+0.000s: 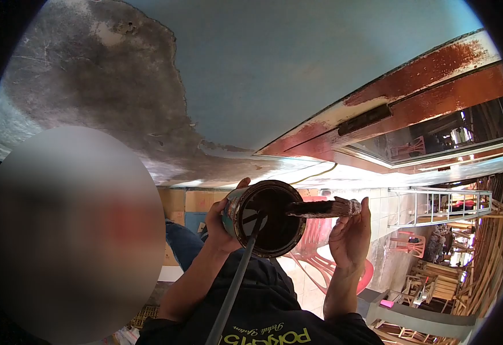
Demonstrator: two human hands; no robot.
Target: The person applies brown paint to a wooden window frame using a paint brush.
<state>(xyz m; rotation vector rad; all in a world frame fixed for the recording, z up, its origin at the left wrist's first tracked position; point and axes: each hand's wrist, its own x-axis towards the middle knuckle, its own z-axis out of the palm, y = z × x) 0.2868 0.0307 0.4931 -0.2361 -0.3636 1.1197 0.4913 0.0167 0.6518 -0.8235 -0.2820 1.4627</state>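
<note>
A round paint can (236, 214) with a dark, paint-coated mouth faces up at me. My left hand (221, 225) is closed around its left side, fingers wrapped over the wall. My right hand (349, 233) grips a paintbrush (320, 208) by its right end, thumb and fingers pressed on it. The brush is caked in dark brown paint, and its far end overlaps the can's right rim. A thin grey rod (235, 276) runs from the can's mouth down past my dark shirt (268, 313).
A wooden frame (446, 92) with patchy red-brown paint and glass borders the blue wall (297, 63); bare grey plaster (113, 75) shows left. Around me stand a red plastic chair (314, 261), a metal ladder (444, 207) and stacked timber (438, 282). A blurred oval (70, 236) hides the left side.
</note>
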